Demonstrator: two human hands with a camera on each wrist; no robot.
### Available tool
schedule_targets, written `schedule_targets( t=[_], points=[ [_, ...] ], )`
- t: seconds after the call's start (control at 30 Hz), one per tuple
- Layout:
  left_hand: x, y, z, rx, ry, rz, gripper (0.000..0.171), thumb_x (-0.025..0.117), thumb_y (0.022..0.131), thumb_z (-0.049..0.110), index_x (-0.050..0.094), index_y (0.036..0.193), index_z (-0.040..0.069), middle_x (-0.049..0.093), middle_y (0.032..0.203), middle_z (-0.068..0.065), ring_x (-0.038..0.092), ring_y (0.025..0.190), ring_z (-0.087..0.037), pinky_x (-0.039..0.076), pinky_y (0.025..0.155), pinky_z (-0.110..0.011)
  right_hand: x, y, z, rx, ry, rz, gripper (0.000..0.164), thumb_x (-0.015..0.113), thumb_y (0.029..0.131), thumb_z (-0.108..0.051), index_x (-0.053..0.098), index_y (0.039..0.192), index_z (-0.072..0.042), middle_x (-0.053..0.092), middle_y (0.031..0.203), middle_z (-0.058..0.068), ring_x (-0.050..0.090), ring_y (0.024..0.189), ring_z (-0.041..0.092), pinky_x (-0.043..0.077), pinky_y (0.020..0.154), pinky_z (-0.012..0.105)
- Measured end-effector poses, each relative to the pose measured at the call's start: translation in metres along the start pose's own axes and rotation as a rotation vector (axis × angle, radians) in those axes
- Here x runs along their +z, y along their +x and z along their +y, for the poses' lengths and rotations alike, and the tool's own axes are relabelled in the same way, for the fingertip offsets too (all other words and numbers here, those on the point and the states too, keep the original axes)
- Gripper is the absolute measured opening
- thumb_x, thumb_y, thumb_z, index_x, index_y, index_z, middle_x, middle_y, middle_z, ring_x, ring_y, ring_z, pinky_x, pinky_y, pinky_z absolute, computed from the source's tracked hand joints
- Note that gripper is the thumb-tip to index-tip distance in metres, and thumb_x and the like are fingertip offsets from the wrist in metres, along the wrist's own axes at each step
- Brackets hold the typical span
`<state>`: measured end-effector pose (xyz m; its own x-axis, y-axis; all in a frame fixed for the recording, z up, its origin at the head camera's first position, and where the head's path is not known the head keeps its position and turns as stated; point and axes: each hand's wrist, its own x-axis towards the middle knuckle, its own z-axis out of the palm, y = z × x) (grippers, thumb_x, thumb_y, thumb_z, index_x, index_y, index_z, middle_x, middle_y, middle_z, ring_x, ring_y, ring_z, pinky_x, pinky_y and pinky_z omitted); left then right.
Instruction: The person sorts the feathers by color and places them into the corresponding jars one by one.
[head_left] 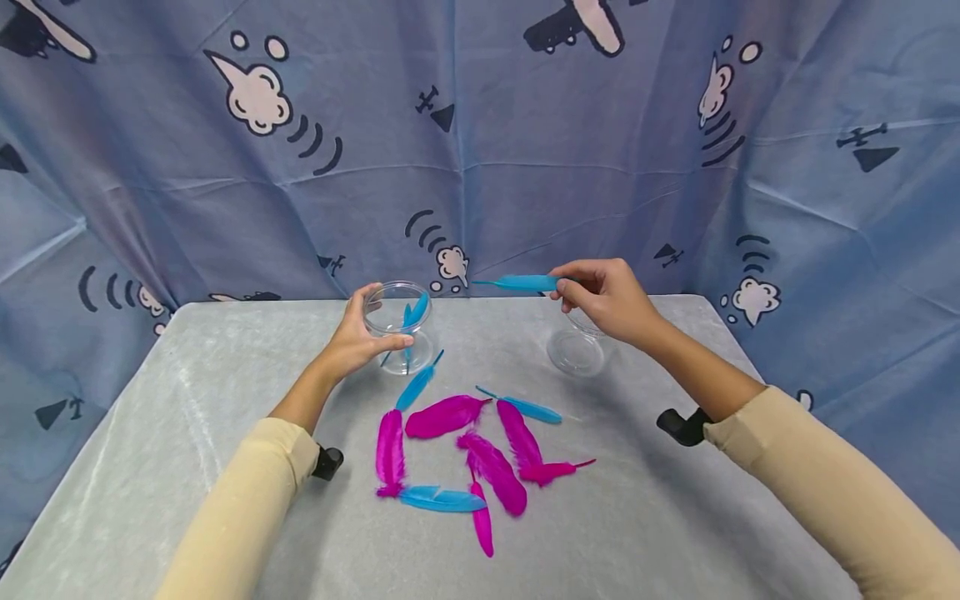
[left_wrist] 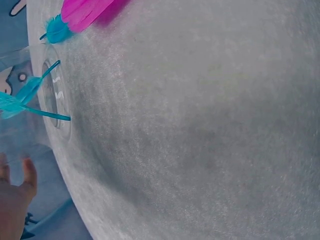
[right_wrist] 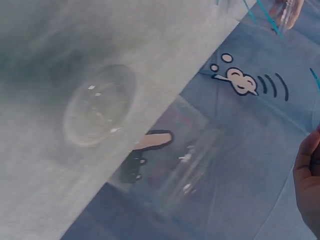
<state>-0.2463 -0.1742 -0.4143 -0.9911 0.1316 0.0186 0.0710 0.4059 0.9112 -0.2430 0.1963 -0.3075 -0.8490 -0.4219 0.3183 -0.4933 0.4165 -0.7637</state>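
Observation:
My left hand (head_left: 351,340) holds a clear plastic jar (head_left: 397,367) on the table, its thumb across the near side and its fingers at the far side. Inside stand a couple of blue feathers (head_left: 417,310), quills down in the left wrist view. Between thumb and fingers, my right hand (head_left: 611,302) pinches another blue feather (head_left: 525,283) in the air, its quill pointing left toward the jar. A second clear jar (head_left: 576,353) stands below the right hand, partly hidden by it; the right wrist view shows its round base (right_wrist: 100,107).
Several magenta feathers (head_left: 447,417) lie mid-table with a few blue ones, among them a blue feather (head_left: 442,499) at the front and a blue feather (head_left: 534,409) farther back. The grey table (head_left: 187,400) ends at a blue patterned curtain (head_left: 510,183).

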Motion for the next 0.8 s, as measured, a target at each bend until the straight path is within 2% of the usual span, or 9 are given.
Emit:
schedule_targets(
  t=[0.13,0.3,0.47,0.63,0.8],
  points=[
    [-0.001,0.0,-0.001,-0.001,-0.005,-0.007,0.105,0.084,0.082,0.027,0.012,0.157,0.016,0.021,0.16,-0.013,0.023,0.148,-0.03,0.027,0.116,-0.055,0.006,0.012,-0.01,0.032,0.074,-0.016,0.022,0.055,0.1,0.0,0.065,0.118,0.009,0.071,0.089,0.015,0.065,0.07,0.018,0.055,0.068,0.021],
    [-0.001,0.0,0.0,0.002,-0.006,-0.009,0.105,0.084,0.082,0.028,0.012,0.157,0.016,0.021,0.16,-0.013,0.023,0.148,-0.03,0.027,0.116,-0.055,0.017,0.021,-0.018,0.07,0.126,-0.043,0.025,0.054,0.101,-0.001,0.063,0.123,0.007,0.071,0.091,0.016,0.064,0.072,0.022,0.052,0.064,0.021],
    [-0.001,0.0,-0.001,0.001,-0.005,-0.006,0.103,0.083,0.083,0.026,0.013,0.157,0.016,0.021,0.16,-0.012,0.022,0.148,-0.029,0.029,0.115,-0.055,0.03,0.029,-0.021,0.065,0.119,-0.058,0.025,0.056,0.1,-0.002,0.064,0.123,0.004,0.072,0.091,0.016,0.064,0.071,0.025,0.046,0.057,0.023],
    [-0.001,0.0,-0.001,0.001,-0.005,-0.004,0.103,0.083,0.082,0.025,0.013,0.157,0.016,0.02,0.161,-0.012,0.022,0.148,-0.03,0.03,0.114,-0.055,0.045,0.037,-0.021,0.051,0.1,-0.061,0.025,0.058,0.098,-0.001,0.065,0.121,0.004,0.073,0.089,0.016,0.065,0.068,0.022,0.039,0.05,0.024],
    [0.0,-0.001,0.0,-0.002,-0.001,-0.004,0.102,0.082,0.083,0.025,0.012,0.157,0.016,0.02,0.161,-0.012,0.022,0.148,-0.03,0.029,0.114,-0.056,0.061,0.047,-0.021,0.047,0.072,-0.062,0.022,0.06,0.097,-0.002,0.067,0.116,0.005,0.074,0.085,0.013,0.065,0.067,0.023,0.04,0.051,0.025]
  ],
)
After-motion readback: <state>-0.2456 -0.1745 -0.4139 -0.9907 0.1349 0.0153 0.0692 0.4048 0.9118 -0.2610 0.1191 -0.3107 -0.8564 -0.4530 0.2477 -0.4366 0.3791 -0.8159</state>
